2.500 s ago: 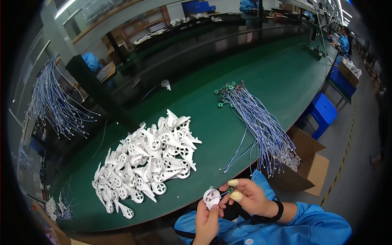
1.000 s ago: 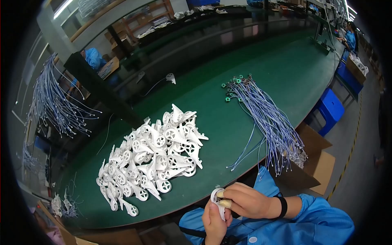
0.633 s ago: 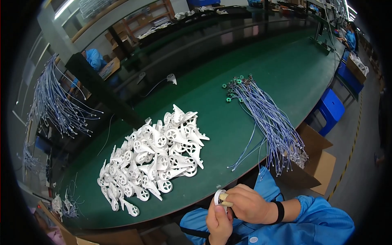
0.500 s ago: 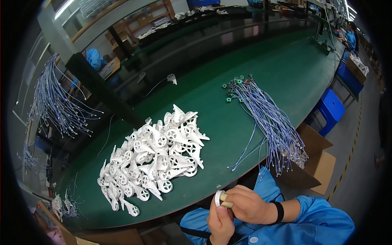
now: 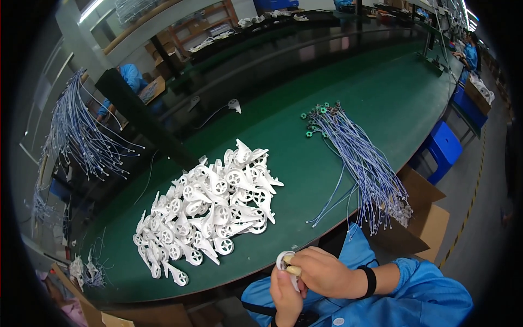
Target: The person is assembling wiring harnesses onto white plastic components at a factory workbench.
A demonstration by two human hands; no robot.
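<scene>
Just beyond the table's near edge, my left hand (image 5: 285, 298) is closed round a white plastic part with a round rim (image 5: 279, 261). My right hand (image 5: 328, 274) is bent over the same part, its pale yellow covered fingertips (image 5: 294, 270) pressed inside the rim. Whatever lies under those fingertips is hidden. Nearest to the hands on the table is a heap of white plastic housings (image 5: 204, 210), each with a spoked round end and a tapering arm. Right of it lies a bundle of bluish-purple wires (image 5: 362, 158) with small green round pieces (image 5: 309, 134) at the far end.
The green table (image 5: 294, 201) carries a lone housing with a wire (image 5: 234, 105) farther back. More wires (image 5: 81, 133) hang by a dark post (image 5: 139, 117) at left. An open cardboard box (image 5: 433, 226) and blue stool (image 5: 444, 150) stand right. Co-workers in blue sit farther off.
The white part has turned in my hands, so its rim opens more toward view. My right fingertips have shifted on it, and both hands have moved slightly left. The whole view has shifted a little.
</scene>
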